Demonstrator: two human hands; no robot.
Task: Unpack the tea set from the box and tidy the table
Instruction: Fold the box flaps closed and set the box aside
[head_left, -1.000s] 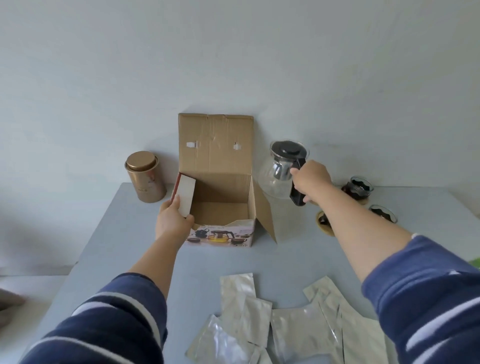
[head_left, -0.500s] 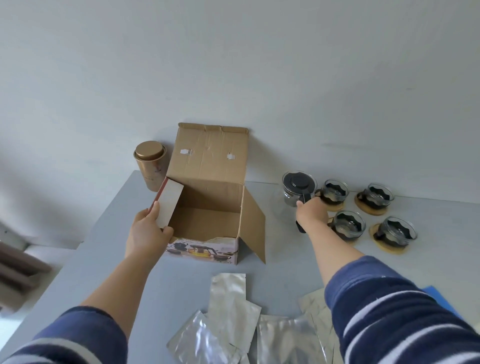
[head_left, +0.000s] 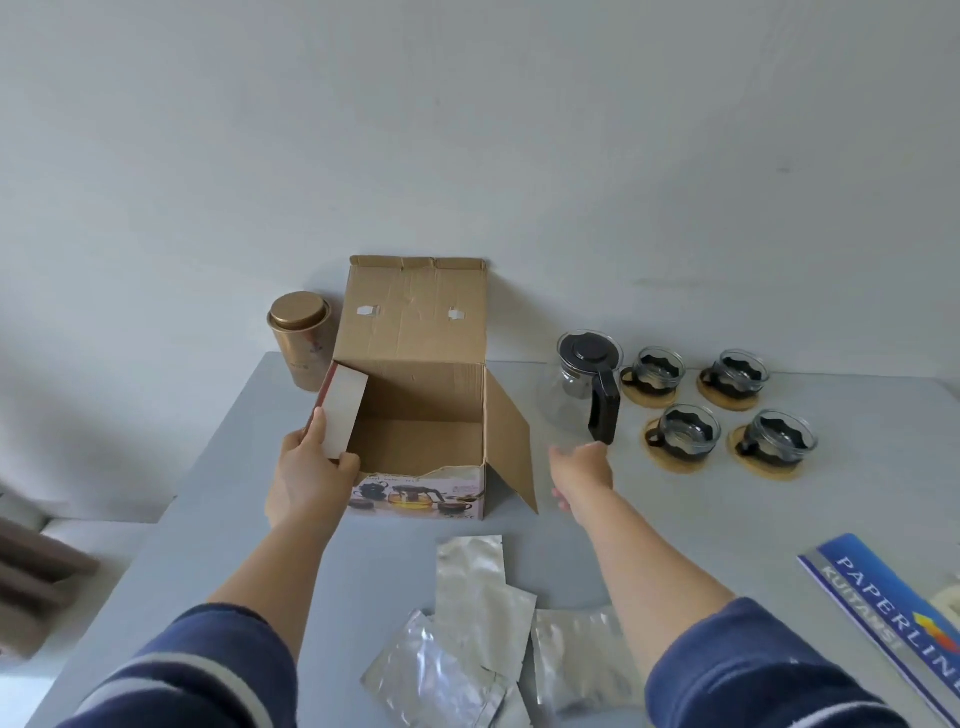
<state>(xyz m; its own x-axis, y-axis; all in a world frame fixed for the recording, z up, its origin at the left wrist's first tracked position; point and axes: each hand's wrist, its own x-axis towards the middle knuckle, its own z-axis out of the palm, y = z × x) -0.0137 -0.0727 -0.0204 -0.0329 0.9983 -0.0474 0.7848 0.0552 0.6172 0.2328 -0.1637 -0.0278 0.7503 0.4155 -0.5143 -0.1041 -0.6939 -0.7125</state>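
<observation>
right hand (head_left: 582, 467) has released upright teapot (head_left: 582, 384), handle (head_left: 604, 410) toward person.

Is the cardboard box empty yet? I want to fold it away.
Empty, as far as shows: the cardboard box stands open, bare floor visible; the near corner is hidden.

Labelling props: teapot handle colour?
Black, like the lid; teapot body is clear glass. Head view.

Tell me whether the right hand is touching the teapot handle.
Apart. The head view shows grey table between the right hand and the teapot handle.
</observation>
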